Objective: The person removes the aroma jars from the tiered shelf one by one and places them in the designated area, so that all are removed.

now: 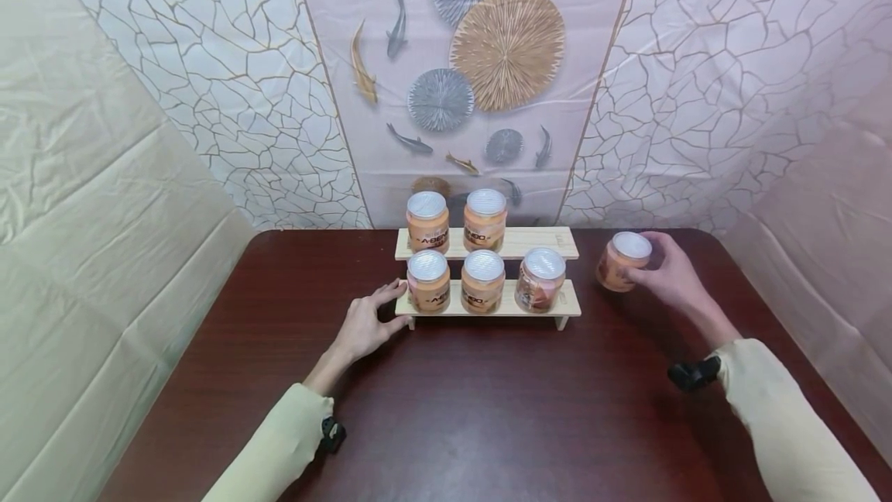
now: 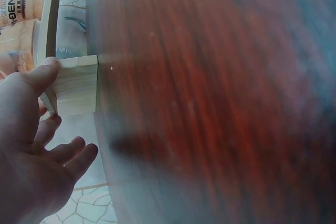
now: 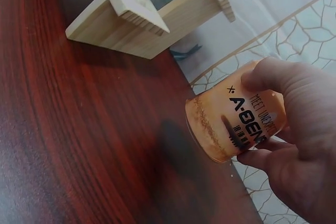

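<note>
A two-tier wooden rack (image 1: 521, 242) stands at the back of the table, bearing two orange-labelled jars with pale lids on its upper board and three on the lower one. My left hand (image 1: 365, 327) holds the left end of the lower board; in the left wrist view its thumb (image 2: 44, 74) lies at the board's front edge with fingertips behind. To the right of the rack, my right hand (image 1: 670, 271) grips another such jar (image 1: 616, 266) around its side. In the right wrist view that jar (image 3: 220, 121) is tilted, with its shadow on the table beside it.
The dark reddish-brown table (image 1: 481, 401) reaches back to a patterned cloth wall (image 1: 244, 84). Pale fabric side walls rise at the left (image 1: 84, 200) and right (image 1: 822, 231). Closest to the right hand on the lower board is a jar (image 1: 540, 282) at the right end.
</note>
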### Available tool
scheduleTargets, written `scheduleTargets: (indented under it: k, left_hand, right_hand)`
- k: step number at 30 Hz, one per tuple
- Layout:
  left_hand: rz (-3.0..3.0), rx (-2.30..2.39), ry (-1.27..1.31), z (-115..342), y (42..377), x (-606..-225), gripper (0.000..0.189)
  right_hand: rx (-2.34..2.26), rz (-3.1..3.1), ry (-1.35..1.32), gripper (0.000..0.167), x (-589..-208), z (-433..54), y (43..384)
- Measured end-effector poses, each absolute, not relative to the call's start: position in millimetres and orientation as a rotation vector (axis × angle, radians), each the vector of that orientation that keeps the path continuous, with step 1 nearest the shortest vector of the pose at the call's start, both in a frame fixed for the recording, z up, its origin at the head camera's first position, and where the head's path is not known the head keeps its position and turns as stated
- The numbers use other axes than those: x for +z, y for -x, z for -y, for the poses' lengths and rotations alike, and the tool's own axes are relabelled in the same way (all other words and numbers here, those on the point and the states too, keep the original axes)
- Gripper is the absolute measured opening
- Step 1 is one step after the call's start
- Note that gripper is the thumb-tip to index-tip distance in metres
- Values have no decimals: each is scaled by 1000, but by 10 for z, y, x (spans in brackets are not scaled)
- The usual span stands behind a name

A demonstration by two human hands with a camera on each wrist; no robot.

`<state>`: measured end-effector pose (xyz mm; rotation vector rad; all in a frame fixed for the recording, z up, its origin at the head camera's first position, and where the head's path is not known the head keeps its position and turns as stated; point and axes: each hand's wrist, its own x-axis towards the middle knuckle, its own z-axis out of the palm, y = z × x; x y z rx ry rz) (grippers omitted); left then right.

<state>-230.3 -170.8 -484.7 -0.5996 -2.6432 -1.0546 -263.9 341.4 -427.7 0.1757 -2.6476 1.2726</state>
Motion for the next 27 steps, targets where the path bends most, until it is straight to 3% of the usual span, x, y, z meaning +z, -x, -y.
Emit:
scheduleTargets:
  k: [27]
  left_hand:
    - [2646, -1065, 597, 1712, 2307, -4851, 57]
  right_hand:
    - [1391, 2639, -202, 70, -4477, -3385, 2665]
